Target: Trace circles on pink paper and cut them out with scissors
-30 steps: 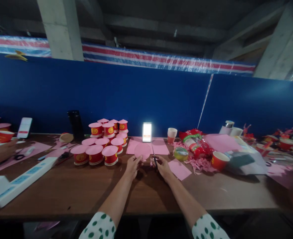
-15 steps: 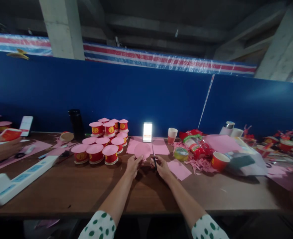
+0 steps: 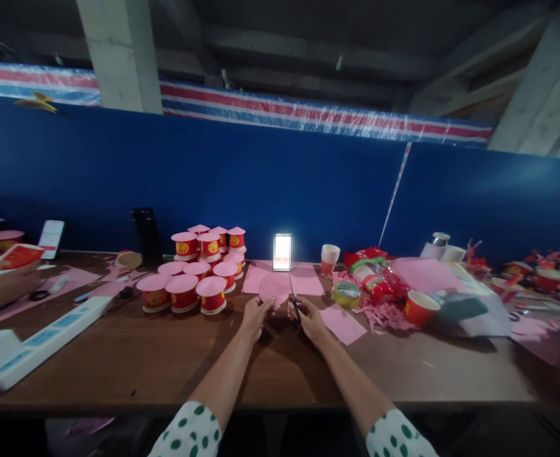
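Note:
Between the thumb and fingers of my left hand point(image 3: 257, 315) is a round pink paper disc point(image 3: 274, 289), held up over the table. My right hand point(image 3: 311, 319) grips a pair of scissors point(image 3: 295, 306), whose blades point away from me along the disc's right edge. Whether the blades touch the paper I cannot tell. Flat pink paper sheets point(image 3: 308, 282) lie behind the disc, below a bright phone-like screen point(image 3: 282, 252). A loose pink piece of paper point(image 3: 343, 324) rests to the right of my right hand.
Red paper cups with pink paper tops point(image 3: 181, 293) stand stacked on the left. A white power strip point(image 3: 51, 343) and a black bottle point(image 3: 145, 236) are further left, near another person's hand point(image 3: 8, 289). On the right are a tape roll point(image 3: 345, 294), a red plastic bag point(image 3: 370, 273) and paper scraps.
The pink disc has shifted very slightly to the right in my left hand. The scissors and both my hands stay in nearly the same place.

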`<state>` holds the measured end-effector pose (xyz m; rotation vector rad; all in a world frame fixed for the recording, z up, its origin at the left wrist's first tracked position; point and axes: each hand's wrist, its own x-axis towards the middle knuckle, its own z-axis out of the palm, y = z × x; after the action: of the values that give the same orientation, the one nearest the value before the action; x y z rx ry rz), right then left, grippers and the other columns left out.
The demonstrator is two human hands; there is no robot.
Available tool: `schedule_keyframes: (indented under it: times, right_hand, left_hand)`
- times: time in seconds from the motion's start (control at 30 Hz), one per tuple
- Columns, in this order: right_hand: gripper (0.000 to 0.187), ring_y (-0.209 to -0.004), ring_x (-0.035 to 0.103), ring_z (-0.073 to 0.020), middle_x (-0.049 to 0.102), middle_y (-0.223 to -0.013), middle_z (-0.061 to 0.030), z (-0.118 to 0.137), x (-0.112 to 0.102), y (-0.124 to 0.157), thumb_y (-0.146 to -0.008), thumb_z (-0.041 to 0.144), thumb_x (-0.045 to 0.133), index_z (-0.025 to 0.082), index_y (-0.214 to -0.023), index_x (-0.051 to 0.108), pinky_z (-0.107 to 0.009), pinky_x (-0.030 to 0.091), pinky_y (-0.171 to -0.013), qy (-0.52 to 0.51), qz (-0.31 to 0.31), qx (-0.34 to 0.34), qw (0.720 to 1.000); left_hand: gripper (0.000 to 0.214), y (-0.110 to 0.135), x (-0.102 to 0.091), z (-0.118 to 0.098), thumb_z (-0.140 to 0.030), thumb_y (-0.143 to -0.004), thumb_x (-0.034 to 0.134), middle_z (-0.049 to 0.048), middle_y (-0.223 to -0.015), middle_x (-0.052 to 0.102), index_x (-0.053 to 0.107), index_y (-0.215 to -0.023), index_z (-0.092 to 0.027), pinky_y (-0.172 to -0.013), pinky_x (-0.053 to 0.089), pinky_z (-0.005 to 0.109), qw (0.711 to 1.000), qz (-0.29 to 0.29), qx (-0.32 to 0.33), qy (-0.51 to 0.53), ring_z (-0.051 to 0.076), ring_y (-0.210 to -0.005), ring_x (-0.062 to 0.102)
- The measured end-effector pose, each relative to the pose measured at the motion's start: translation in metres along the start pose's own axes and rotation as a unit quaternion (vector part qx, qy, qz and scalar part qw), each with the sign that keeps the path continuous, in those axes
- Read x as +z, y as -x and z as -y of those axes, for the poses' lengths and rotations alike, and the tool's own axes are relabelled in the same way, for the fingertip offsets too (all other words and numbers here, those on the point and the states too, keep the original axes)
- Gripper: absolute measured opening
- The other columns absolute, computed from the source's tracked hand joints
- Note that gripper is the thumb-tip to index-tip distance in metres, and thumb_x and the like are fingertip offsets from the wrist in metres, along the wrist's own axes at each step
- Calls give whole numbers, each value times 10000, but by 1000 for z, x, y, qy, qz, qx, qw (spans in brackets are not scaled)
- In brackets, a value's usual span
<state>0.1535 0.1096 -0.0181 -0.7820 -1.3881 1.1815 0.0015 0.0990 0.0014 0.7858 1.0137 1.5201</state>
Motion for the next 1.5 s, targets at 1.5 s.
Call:
schedule_keyframes:
  times: [1.5]
  right_hand:
    - [485, -436, 472, -89, 580, -578, 9, 10, 1, 3, -614, 457, 671, 160, -994, 618, -174, 266, -357, 41, -23, 55, 997]
  left_hand:
    - [293, -2, 0, 1, -313, -514, 759, -2, -467, 568, 577, -609, -105, -406, 411, 171, 1000, 2, 0, -22, 70, -397, 499]
